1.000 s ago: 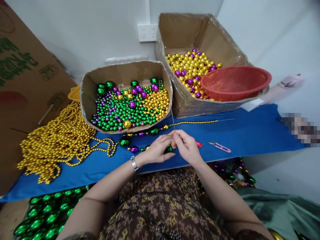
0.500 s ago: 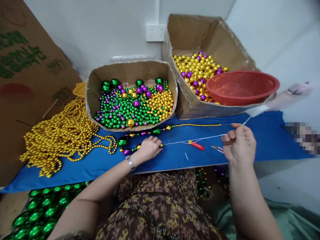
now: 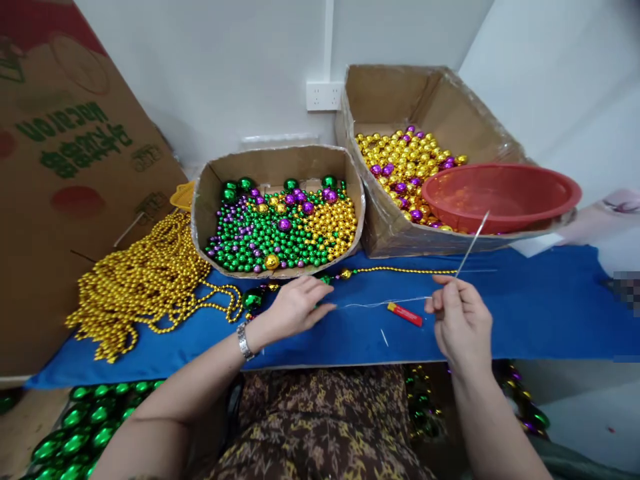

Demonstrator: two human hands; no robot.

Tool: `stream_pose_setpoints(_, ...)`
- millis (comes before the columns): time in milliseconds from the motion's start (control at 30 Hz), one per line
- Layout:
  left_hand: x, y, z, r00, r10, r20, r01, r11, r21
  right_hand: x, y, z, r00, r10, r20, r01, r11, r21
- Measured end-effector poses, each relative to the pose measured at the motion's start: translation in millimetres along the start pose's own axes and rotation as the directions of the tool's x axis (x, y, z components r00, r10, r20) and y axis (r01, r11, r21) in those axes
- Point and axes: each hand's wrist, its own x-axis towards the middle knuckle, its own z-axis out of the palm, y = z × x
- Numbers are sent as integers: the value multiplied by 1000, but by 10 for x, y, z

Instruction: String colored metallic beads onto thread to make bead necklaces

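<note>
My right hand [image 3: 463, 323] is closed in a pinch on a thin white thread [image 3: 383, 305]. A long, pale, needle-like strand [image 3: 473, 245] slants up from its fingertips. The thread runs left, slack, to the fingertips of my left hand [image 3: 300, 307], whose thumb and fingers are apart, palm down over the blue cloth. Beneath and behind that hand lies a bead strand with a large green bead [image 3: 253, 300], partly hidden. The strand continues right as a row of small gold beads [image 3: 405, 270]. A red lighter [image 3: 406, 314] with a yellow end lies below the thread.
A cardboard box [image 3: 277, 157] of green, purple and gold beads stands behind my hands. To its right, a taller box [image 3: 395, 237] holds gold and purple beads and a red basin [image 3: 505, 200]. Gold bead chains [image 3: 145, 280] lie heaped left on the blue cloth [image 3: 540, 320].
My left hand has loosened its closed fingers and lifted slightly off the beads. My right hand has come a little nearer, and the thread has gone slack. The view has shifted.
</note>
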Motion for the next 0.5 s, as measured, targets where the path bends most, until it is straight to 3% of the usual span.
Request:
stream_pose_setpoints(133, 301, -352, -354, 963, -185, -196, 192, 981, 19, -104, 134, 13, 994, -22, 108, 41, 984, -174)
stream_pose_setpoints(200, 456, -629, -480, 929, -297, -220, 321, 944, 82, -147, 167, 18, 984, -20, 175, 65, 965, -254)
stream_pose_setpoints(333, 690, -1095, -558, 880, -461, -113, 474, 840, 263, -215, 178, 69, 962, -18, 274, 113, 935, -336)
stream_pose_setpoints(500, 806, -1282, -480, 838, -544, 37, 469, 754, 461, -305, 133, 166, 928, -52, 370, 218, 879, -424)
